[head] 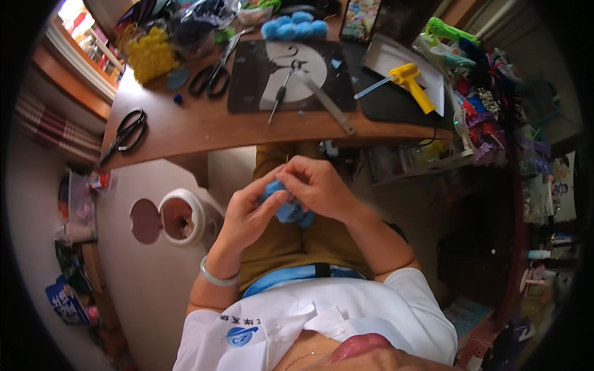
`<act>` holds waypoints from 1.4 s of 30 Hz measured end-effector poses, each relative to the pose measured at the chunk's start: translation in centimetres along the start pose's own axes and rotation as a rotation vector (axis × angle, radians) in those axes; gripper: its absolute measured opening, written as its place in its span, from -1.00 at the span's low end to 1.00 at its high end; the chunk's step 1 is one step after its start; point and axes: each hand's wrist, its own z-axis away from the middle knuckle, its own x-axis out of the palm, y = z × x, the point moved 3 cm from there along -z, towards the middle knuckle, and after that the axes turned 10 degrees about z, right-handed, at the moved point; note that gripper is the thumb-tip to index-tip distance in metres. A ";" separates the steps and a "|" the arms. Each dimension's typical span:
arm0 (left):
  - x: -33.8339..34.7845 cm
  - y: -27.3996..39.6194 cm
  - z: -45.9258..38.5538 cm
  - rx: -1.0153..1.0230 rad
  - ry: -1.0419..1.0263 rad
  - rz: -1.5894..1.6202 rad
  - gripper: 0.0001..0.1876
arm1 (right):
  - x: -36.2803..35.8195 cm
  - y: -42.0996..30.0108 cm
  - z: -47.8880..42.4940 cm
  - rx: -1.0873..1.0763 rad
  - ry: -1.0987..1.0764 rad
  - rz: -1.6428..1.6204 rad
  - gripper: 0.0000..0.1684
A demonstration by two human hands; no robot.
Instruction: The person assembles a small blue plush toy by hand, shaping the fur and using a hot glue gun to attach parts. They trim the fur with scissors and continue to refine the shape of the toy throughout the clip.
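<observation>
Over my lap, in front of the desk's edge, my left hand [253, 211] holds a fluffy blue piece [292, 211], its thumb lying across the top. My right hand [320, 185] meets it from the other side, thumb and forefinger pinched together at the piece's upper end. A thin pointed thing, copper-coloured, sticks up by the fingertips; whether it is wire or a needle I cannot tell. The fingers cover much of the blue piece. On the desk beyond lies a row of similar blue fluffy balls [294, 27].
The wooden desk [185, 134] bears black-handled scissors [216, 76], more scissors [127, 134], a steel ruler [327, 102], a pointed tool [280, 95], a yellow glue gun [413, 86] on a white tray [438, 92] and a yellow fluffy bundle [151, 55]. An open-lidded bin [199, 218] stands at the left.
</observation>
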 end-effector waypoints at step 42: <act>-0.8 0.3 -5.0 -0.033 -0.037 0.246 -0.41 | -3.1 1.9 -2.1 0.206 -0.184 -0.313 -0.86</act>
